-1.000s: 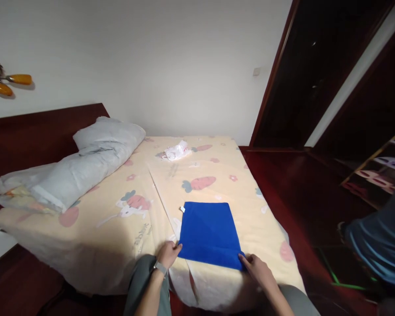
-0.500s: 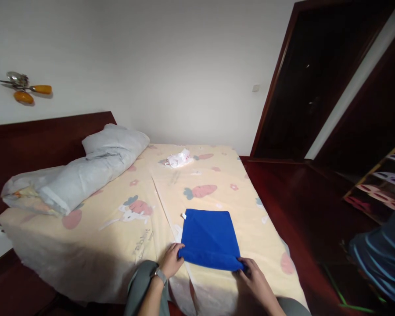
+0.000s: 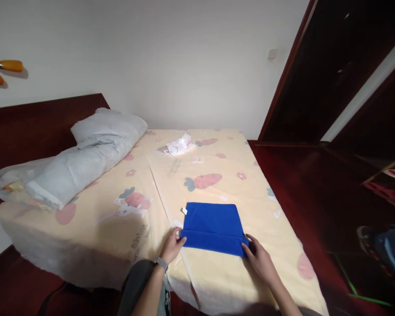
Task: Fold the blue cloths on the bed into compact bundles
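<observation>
A bright blue cloth (image 3: 213,226) lies on the near part of a bed with a cream sheet (image 3: 213,281) printed with carrots and rabbits. The cloth's near edge is folded up over itself. My left hand (image 3: 173,246) pinches the cloth's near left corner. A grey watch band sits on that wrist. My right hand (image 3: 259,260) grips the near right corner. A small white tag sticks out at the cloth's far left corner.
A grey rolled duvet and pillow (image 3: 75,162) lie along the dark wooden headboard at left. A crumpled white plastic bag (image 3: 177,145) rests at the bed's far side. Dark red floor (image 3: 309,184) and a dark doorway are to the right. A person's blue clothing (image 3: 391,254) shows at far right.
Both hands have lifted the cloth's near edge and carried it away from me, so the cloth now looks shorter with a fold across it. The camera view has shifted.
</observation>
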Tool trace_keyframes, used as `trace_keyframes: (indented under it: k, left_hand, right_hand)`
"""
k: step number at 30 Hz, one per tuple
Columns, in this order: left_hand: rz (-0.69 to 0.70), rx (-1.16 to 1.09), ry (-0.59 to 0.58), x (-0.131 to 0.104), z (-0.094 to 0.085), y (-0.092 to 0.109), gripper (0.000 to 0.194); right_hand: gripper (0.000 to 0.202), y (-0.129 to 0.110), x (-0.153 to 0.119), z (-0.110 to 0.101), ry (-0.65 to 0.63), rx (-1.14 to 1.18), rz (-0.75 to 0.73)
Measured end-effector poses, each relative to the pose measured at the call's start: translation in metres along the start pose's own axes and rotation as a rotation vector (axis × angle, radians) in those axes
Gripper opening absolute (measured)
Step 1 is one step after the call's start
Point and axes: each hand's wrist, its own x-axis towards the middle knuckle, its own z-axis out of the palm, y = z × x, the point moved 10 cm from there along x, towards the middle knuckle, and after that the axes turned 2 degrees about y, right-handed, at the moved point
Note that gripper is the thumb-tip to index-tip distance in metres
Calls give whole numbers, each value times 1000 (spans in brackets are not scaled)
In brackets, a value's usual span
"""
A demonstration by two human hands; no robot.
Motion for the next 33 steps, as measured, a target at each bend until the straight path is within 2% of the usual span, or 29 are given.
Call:
trace_keyframes:
  k: [6,11,15,17,22,25,27,29,31,33]
  left_hand:
    - [-19,197,-10,2,-3,1,42]
    - [-26,371,48,-3,-12,15,26]
    - [-93,443,9,-3,-3,11,48]
    - [-116,435,-7,-2,1,9,53]
    - [-138,312,-7,-2,-4,7,51]
    - [-169,417,17,-10,-18,8,44]
    - [-73,471,88,-18,-30,23,32]
    - [145,434,92,-28,-32,47,29]
    - [338,383,-15,-40,-23,65,43]
    - [400,381,-132,-47,-13,69,56]
  right_hand:
    - [55,-5,6,-4,16,18,-10]
    - [58,8,2,-10,26,-130,139]
    - [68,21,3,-7,-20,-184,239]
    - [70,24,4,-4,-36,-194,258]
    - [56,26,2,2,-22,-42,221]
    - [47,27,-8,2,-50,-87,198]
    - [44,22,-17,-5,-48,-140,145]
    - [45,4,-25,-10,-66,-143,-12]
    - [49,-16,-34,-9,-131,-152,-199]
    - [54,-25,-38,-6,-166,-199,-297]
